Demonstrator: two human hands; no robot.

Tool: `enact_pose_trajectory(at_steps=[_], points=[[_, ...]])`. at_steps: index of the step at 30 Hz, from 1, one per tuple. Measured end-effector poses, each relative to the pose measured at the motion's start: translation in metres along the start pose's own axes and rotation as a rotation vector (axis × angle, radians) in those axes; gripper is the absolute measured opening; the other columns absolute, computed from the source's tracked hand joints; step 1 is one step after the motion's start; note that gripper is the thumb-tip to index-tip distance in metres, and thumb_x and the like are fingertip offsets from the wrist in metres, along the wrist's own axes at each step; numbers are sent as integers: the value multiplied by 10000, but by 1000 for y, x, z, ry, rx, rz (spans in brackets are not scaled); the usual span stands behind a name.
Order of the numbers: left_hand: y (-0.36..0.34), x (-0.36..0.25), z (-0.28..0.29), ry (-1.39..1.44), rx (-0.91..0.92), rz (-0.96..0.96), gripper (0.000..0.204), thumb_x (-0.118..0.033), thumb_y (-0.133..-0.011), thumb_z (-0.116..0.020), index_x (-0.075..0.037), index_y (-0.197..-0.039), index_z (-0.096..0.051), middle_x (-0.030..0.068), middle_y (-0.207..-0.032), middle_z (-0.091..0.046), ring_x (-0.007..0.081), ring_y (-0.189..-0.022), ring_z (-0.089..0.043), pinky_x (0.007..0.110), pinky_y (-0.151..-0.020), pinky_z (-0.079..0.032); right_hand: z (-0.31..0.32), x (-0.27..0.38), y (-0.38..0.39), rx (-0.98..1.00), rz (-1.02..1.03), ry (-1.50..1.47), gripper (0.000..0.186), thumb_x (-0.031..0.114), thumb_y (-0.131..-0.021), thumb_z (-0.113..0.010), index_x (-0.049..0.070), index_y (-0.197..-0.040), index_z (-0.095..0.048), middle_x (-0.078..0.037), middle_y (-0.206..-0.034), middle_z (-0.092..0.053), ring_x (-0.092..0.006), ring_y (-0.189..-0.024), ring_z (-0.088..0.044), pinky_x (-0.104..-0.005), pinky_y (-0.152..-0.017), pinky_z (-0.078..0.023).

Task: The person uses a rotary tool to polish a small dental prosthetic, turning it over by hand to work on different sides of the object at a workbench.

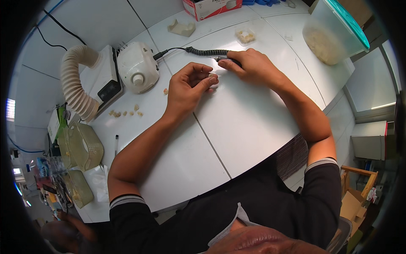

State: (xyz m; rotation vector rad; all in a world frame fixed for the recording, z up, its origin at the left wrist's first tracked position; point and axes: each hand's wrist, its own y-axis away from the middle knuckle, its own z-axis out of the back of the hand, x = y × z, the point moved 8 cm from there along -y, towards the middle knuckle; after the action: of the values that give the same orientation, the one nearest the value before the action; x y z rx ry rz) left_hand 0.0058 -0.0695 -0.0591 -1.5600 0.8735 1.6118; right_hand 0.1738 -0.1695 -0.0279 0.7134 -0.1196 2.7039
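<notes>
Near the middle of the white table, my left hand pinches a small pale piece between thumb and fingertips. Just to its right, my right hand grips a dark pen-shaped rotary handpiece, its thin tip toward my left hand. A black coiled cord runs from the handpiece toward a white control unit with a knob. Several small beige pieces lie left of my left hand, and a little clear box holds more of them beyond my hands.
A ribbed hose loops from a machine at the left, above mesh baskets and a pen. A lidded tub stands back right; a red-white carton and plastic block sit behind. A co-worker is at lower left.
</notes>
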Motion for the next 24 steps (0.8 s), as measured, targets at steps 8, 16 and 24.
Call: enact_pose_trajectory(at_steps=[8, 16, 24], points=[[3, 2, 3, 15, -1, 66, 284, -101, -1057, -803, -4, -1299, -691, 104, -1127, -832, 187, -1080, -814, 283, -851, -634, 0, 1, 3, 6, 9, -34, 580, 602, -1109, -608, 57, -1008, -779, -185, -733, -728, -397, -720, -717, -513, -704, -553], [5, 0, 4, 38, -8, 73, 304, -67, -1022, -834, 0, -1283, -691, 103, -1154, -816, 189, -1099, -811, 294, -867, -651, -1, 3, -3, 14, 69, 42, 567, 558, -1127, -596, 40, -968, -761, -188, -708, -718, -418, -707, -713, -532, -671, -549], [6, 3, 9, -15, -24, 136, 289, -79, -1027, -833, -5, -1255, -671, 104, -1158, -818, 184, -1115, -806, 278, -853, -645, 3, 5, 0, 50, 122, 3, 529, 530, -1131, -606, 47, -961, -736, -172, -663, -695, -419, -650, -697, -525, -640, -543]])
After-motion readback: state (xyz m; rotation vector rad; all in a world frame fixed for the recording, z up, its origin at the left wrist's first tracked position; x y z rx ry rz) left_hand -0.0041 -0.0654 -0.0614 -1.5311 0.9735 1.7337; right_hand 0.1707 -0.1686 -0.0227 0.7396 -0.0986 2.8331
